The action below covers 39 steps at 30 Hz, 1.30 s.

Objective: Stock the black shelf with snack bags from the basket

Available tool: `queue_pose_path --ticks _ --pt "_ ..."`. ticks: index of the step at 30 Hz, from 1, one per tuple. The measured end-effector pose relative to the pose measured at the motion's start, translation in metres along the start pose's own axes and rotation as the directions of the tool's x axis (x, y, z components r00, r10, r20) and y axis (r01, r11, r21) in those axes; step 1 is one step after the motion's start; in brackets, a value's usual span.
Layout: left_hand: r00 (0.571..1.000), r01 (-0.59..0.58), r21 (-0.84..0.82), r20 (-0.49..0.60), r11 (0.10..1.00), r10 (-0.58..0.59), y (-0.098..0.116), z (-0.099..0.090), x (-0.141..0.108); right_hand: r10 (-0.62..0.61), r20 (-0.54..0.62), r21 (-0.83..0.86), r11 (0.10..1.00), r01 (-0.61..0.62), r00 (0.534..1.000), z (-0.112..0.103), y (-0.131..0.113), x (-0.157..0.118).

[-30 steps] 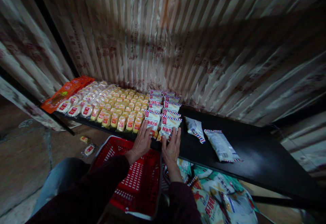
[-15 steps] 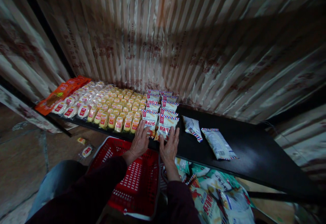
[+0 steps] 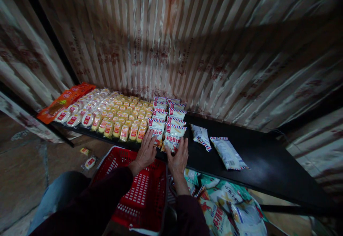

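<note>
Two columns of white snack bags with striped edges stand on the black shelf (image 3: 257,164). My right hand (image 3: 178,159) rests against the lower right side of the front right snack bag (image 3: 173,136), fingers apart. Against the lower part of the front left snack bag (image 3: 157,131) lies my left hand (image 3: 147,147), its fingers stretched out. Neither hand is wrapped round a bag. Left of the bags are rows of small yellow wrapped cakes (image 3: 124,133). Two more bags lie flat to the right, a nearer striped bag (image 3: 229,153) and a smaller-looking bag (image 3: 200,136).
A red plastic basket (image 3: 139,193) stands below the shelf edge, by my knee. Right of it, loose snack bags (image 3: 218,214) are piled low. White round packs (image 3: 87,119) and orange packets (image 3: 64,102) fill the shelf's left end. Two small packs lie on the floor (image 3: 24,164).
My right hand has shifted slightly outward to the right side of the front bag, showing more of its print. My left hand stays nearly in place. The view has tilted slightly.
</note>
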<state>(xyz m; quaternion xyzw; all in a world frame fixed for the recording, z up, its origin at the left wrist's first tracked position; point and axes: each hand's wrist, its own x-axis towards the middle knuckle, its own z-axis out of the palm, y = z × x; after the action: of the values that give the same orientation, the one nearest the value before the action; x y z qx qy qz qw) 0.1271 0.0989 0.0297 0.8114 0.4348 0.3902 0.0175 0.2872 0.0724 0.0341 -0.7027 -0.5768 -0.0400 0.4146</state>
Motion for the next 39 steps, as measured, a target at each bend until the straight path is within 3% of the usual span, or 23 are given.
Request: queue_pose_path --ticks 6,12,20,26,30,34,37,38,39 --pt "1.0 0.004 -0.015 -0.008 1.0 -0.004 0.001 -0.002 0.001 0.019 -0.003 -0.029 0.999 -0.02 1.0 -0.003 0.0 0.0" --pt "1.0 -0.019 -0.016 -0.011 1.0 0.019 -0.001 0.0 -0.001 -0.036 -0.06 -0.03 0.999 0.034 0.998 -0.006 -0.003 -0.001" --pt "0.999 0.001 -0.017 0.036 1.0 -0.001 0.0 -0.003 0.0 -0.204 -0.192 0.008 0.978 0.209 0.96 -0.013 -0.013 -0.003" --pt "0.999 -0.041 -0.002 0.003 0.999 0.041 0.013 -0.012 -0.014 -0.369 -0.165 0.052 0.923 0.382 0.915 -0.018 -0.024 -0.019" --pt "1.0 -0.003 -0.054 -0.018 0.999 0.002 0.023 -0.018 -0.042 -0.462 -0.08 0.115 0.876 0.468 0.884 -0.012 -0.03 -0.043" --pt "0.995 0.095 -0.113 0.014 0.989 -0.094 0.025 -0.021 -0.082 -0.487 0.051 0.207 0.859 0.468 0.872 0.002 -0.034 -0.076" --pt "0.971 0.204 -0.119 0.154 0.972 -0.184 0.025 -0.024 -0.11 -0.366 0.28 0.212 0.925 0.314 0.888 0.012 -0.038 -0.104" --pt "0.946 0.251 -0.106 0.236 0.962 -0.221 0.025 -0.026 -0.118 -0.289 0.4 0.186 0.955 0.232 0.87 0.014 -0.039 -0.113" --pt "0.903 0.304 -0.079 0.342 0.949 -0.26 0.025 -0.029 -0.126 -0.21 0.528 0.152 0.977 0.152 0.823 0.015 -0.041 -0.121"
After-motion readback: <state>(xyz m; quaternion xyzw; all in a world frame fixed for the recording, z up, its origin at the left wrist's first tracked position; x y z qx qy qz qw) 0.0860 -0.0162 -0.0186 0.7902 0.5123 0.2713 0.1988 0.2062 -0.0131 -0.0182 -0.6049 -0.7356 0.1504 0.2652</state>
